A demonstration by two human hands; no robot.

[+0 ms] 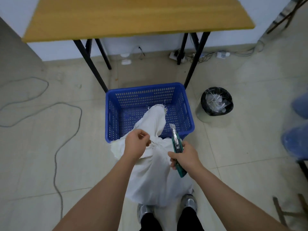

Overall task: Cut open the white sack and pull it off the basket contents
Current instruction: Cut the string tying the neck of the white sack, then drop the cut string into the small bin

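Note:
A full white sack stands on the floor in front of my feet, tied at the neck, with its loose top flopped over the near rim of a blue plastic basket. My left hand pinches the thin tie string at the sack's knot. My right hand grips a green utility knife just right of the knot, its blade extended and pointing away over the basket. What fills the sack is hidden by the cloth.
A wooden table on black legs stands behind the basket. A black-lined waste bin sits to the basket's right. A grey cable loops over the tiled floor at left. Power strips and cords lie along the wall.

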